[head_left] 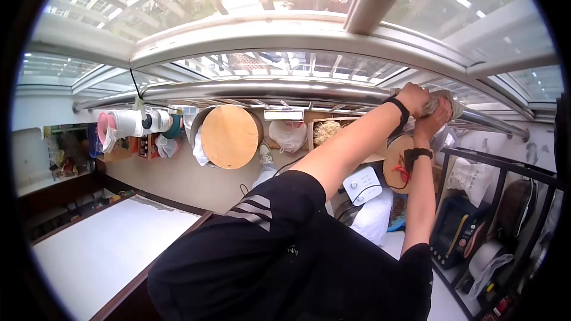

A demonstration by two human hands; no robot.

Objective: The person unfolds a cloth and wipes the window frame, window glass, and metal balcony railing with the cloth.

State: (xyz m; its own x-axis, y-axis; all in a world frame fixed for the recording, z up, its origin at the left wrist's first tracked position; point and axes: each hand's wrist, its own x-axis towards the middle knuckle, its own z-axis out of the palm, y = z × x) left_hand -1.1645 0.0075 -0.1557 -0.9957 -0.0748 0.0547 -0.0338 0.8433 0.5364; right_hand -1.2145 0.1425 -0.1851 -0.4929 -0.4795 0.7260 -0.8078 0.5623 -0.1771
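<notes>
A shiny metal rail [267, 90] runs across the view below the window. Near its right end, a greyish cloth [457, 107] is wrapped around it. My left hand [411, 98] is closed over the cloth and rail from the left side. Just beside it, my right hand [437, 120] grips the same cloth from the near side, fingers curled. The two hands almost touch, and parts of the cloth are hidden under them. Each wrist wears a dark band.
Windows with a white frame [285, 27] rise behind the rail. Below stand a pot with a round wooden board [229, 137], a white bag [288, 135], a white appliance [363, 185] and another round board [397, 163]. A black metal shelf [502, 169] holds items on the right.
</notes>
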